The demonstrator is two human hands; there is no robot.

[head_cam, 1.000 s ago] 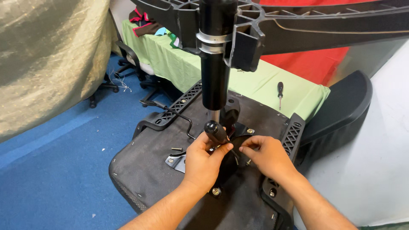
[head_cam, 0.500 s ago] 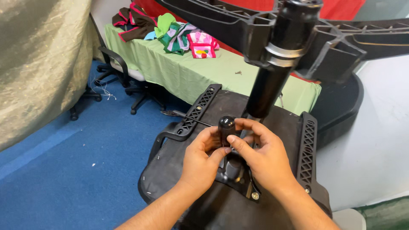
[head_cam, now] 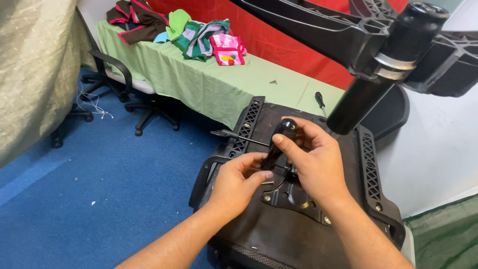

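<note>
An upturned black office chair seat lies before me, with its metal mechanism plate bolted on top. A short black cylinder stands up from the plate. My right hand wraps around the cylinder's upper part. My left hand grips its lower end near the plate. A thin black lever juts left from the mechanism. The chair's gas column and star base hang above at the upper right.
A table with a green cloth stands behind, bearing a pile of coloured clothes, loose screws and a screwdriver. Another office chair sits at the left on blue carpet. A white wall is at the right.
The view has shifted left and closer. Both hands moved from the mechanism plate up onto the black cylinder and now grip it.
</note>
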